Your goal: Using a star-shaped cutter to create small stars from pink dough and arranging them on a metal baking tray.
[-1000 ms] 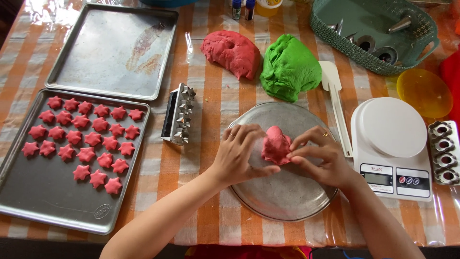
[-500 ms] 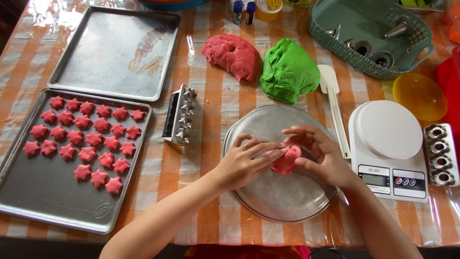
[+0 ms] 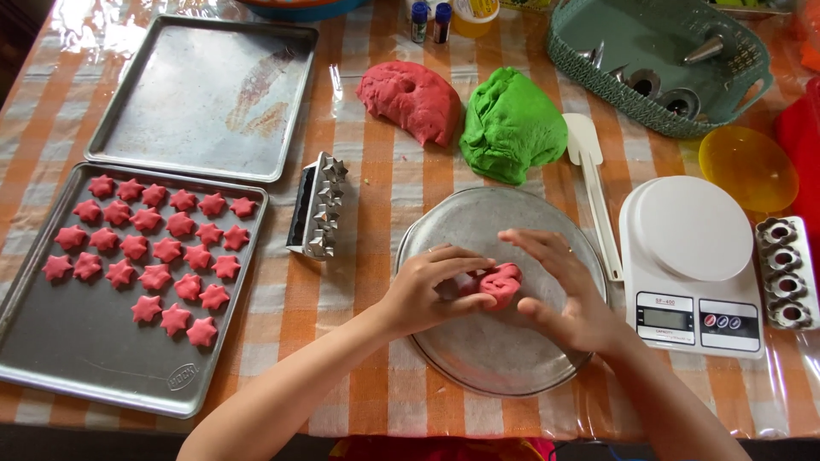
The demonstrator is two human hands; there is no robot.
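Note:
A small lump of red dough (image 3: 500, 283) lies on a round metal plate (image 3: 478, 224) near the table's front. My left hand (image 3: 431, 290) curls around the lump from the left, fingertips pressed on it. From the right, my right hand (image 3: 564, 290) cups the lump with fingers spread and the palm against it. Part of the lump is hidden under my fingers.
A baking tray (image 3: 77, 341) with several red star-shaped pieces (image 3: 154, 243) sits at left, an empty tray (image 3: 205, 94) behind it. A metal star cutter block (image 3: 318, 205), big red dough (image 3: 410, 98), green dough (image 3: 512, 124), white spatula (image 3: 589, 183), kitchen scale (image 3: 692, 256), green basket (image 3: 658, 51).
The dough lump went from held up between both hands to pressed down on the plate. Both hands lowered and moved slightly toward the table's front edge.

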